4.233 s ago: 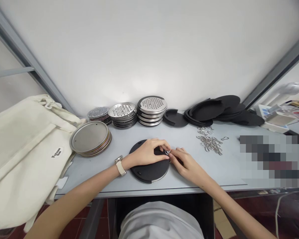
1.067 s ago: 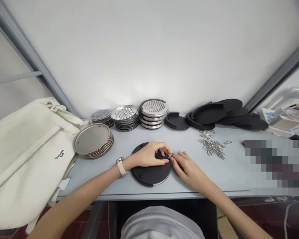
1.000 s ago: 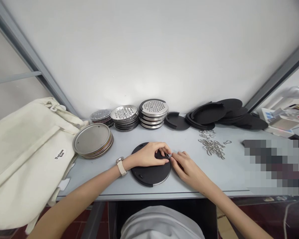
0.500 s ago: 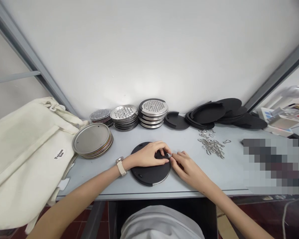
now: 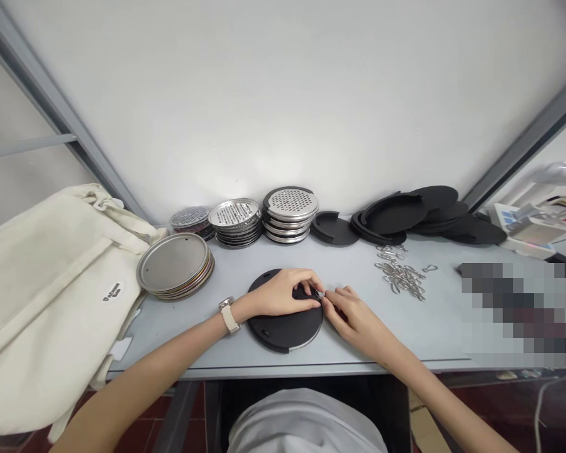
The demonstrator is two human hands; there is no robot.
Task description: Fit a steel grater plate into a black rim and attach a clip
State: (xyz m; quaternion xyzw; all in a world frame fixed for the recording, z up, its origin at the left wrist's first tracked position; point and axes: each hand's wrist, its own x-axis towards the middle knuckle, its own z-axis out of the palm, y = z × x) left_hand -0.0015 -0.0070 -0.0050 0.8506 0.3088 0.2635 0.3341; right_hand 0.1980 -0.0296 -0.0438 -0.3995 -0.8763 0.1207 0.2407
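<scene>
A round black disc (image 5: pixel 287 330) with a thin silver edge lies flat on the table before me. My left hand (image 5: pixel 285 292) rests across it, fingers curled and thumb at its right rim, holding it down. At that rim, a small silver carabiner clip (image 5: pixel 319 294) shows between my two hands. My right hand (image 5: pixel 351 316) pinches the clip with thumb and forefinger from the right. Whether the clip passes through a hole in the disc is hidden by my fingers. Further right lies a loose pile of similar carabiner clips (image 5: pixel 400 279).
Along the wall stand stacks of round metal grater plates (image 5: pixel 292 204), (image 5: pixel 236 214). A stack of plain metal discs (image 5: pixel 173 264) is at left, beside a cream canvas bag (image 5: pixel 51 302). More black discs (image 5: pixel 396 214) overlap at back right. A blurred patch (image 5: pixel 519 314) covers the right side.
Compared with 4.2 s ago the view has shifted slightly. Both hands stay at the disc's right rim, with only small finger movements at the clip.
</scene>
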